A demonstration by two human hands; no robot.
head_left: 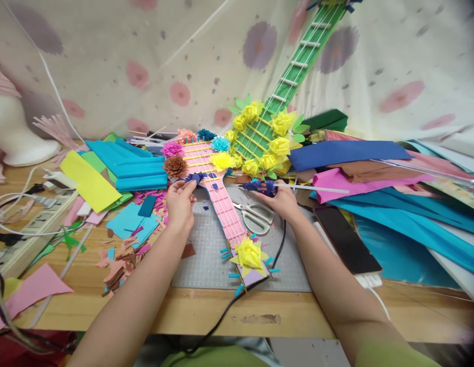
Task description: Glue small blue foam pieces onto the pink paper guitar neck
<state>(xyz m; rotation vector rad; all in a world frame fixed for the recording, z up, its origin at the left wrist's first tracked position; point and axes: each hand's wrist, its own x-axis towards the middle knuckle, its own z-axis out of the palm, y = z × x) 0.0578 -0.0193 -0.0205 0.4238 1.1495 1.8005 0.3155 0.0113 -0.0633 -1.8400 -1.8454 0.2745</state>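
Flowered cloth (118, 46) hangs across the far side of my wooden counter (306, 311), and a grey cutting mat (201, 255) lies in the middle near me. On the mat lies a pink paper guitar (224, 204), its body at the far end ringed with paper blooms and its head, topped by a yellow paper flower (249, 253), pointing toward me. My left hand (180, 204) is pinched narrow on a small dark-blue paper flower (194, 177), which I hold against the near left edge of the pink guitar's body, just below a brown paper flower (175, 165). My right hand (283, 201) is closed around a blue glue gun (260, 187) lying low just right of the guitar neck, nozzle pointing left toward the body; a white glue stick (317, 189) juts out of its back to the right, and its black cable (282, 244) runs toward me over the near edge. Scissors (256, 216) with pale handles lie on the mat between the neck and my right hand. A green paper guitar (286, 81) with yellow blooms leans up against the cloth beyond. A dark phone (346, 239) lies to the right beside a pile of blue, pink and teal sheets (347, 152); to the left lie a yellow sheet (89, 181), paper scraps (120, 260) and a power strip (42, 219)
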